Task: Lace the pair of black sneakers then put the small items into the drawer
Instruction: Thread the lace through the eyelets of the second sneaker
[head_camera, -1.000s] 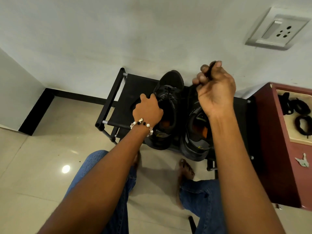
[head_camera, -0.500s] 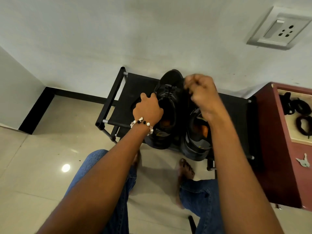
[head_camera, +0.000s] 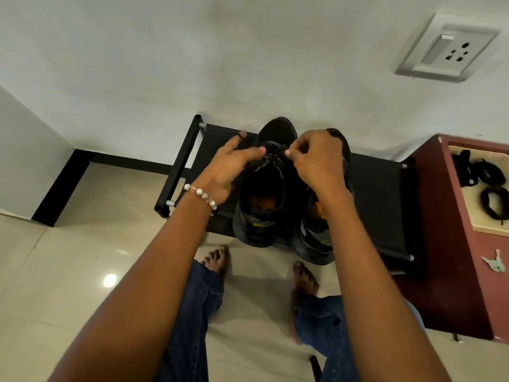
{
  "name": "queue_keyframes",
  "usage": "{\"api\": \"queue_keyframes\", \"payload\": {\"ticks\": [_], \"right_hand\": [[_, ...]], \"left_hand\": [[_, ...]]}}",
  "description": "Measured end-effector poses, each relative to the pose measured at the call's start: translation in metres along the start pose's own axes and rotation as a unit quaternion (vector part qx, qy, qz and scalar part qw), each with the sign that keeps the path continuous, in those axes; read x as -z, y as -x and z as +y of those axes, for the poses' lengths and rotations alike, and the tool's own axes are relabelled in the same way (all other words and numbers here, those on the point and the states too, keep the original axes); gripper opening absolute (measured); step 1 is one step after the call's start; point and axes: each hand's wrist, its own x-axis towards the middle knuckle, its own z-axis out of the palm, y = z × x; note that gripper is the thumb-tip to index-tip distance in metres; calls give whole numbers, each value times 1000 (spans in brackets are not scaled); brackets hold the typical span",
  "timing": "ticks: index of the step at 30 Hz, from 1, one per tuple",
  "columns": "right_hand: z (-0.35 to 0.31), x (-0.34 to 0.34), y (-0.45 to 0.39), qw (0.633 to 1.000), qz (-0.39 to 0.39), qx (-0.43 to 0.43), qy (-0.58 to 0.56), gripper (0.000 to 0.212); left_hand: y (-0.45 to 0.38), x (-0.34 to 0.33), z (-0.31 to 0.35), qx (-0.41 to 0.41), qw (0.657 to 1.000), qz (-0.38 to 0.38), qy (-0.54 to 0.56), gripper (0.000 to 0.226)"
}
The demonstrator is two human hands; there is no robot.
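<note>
Two black sneakers stand side by side on a low black shoe rack point(head_camera: 382, 199), toes toward the wall. Both hands are over the laces point(head_camera: 271, 158) of the left sneaker point(head_camera: 264, 205). My left hand point(head_camera: 228, 166), with a bead bracelet at the wrist, touches the lace area with its fingertips, and its index finger sticks out. My right hand point(head_camera: 314, 158) pinches a black lace end at the same spot. My right forearm covers much of the right sneaker point(head_camera: 314, 244).
A dark red cabinet point(head_camera: 451, 271) stands to the right, its open drawer point(head_camera: 468, 210) holding several black bands point(head_camera: 493, 205). A small key-like item point(head_camera: 494, 263) lies on the cabinet top. My bare feet and jeans are below the rack. A wall socket point(head_camera: 446, 48) is at upper right.
My right hand came down from above the right sneaker and moved left to the left sneaker's laces. My left hand shifted from the shoe's side up to the laces.
</note>
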Motion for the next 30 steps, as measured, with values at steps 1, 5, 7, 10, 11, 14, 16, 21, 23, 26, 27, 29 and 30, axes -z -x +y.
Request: {"api": "queue_keyframes", "payload": {"ticks": [1,5,7,10,11,14,16,21,23,26,27,29,30], "right_hand": [[-3,-1,2,998,-57,-26,-27,19],[-5,-19,16,980,-155,-46,114,46],[-2,-29,23,983,-120,-27,139,42],[2,-37,25,988,-75,-3,136,24],[2,-38,25,988,-67,6,138,18],[4,-40,26,988,-51,23,147,18],[7,-39,25,987,-50,31,148,18],[7,-37,23,992,-41,-1,120,12],[7,-38,24,994,-36,-14,106,7],[7,-41,26,995,-26,-18,95,8],[7,-41,27,995,-25,-19,96,7],[6,-42,28,994,-24,-19,105,11],[6,-43,28,993,-24,-20,110,12]], "left_hand": [[-4,2,1,-11,999,23,34,48],[-18,10,-10,14,976,219,8,14],[-20,13,-18,-9,940,288,-183,25],[-16,5,-15,-209,875,246,-360,21],[-15,1,-11,-265,865,172,-389,22],[-24,-10,-18,-311,773,11,-552,39],[-31,-15,-30,-316,734,46,-599,40],[-35,-23,-40,-366,719,144,-573,25],[-35,-23,-42,-391,714,155,-559,21],[-34,-23,-42,-406,716,189,-536,16],[-33,-24,-40,-393,730,200,-522,16],[-31,-25,-39,-363,769,218,-478,15],[-29,-26,-38,-348,792,229,-446,14]]}}
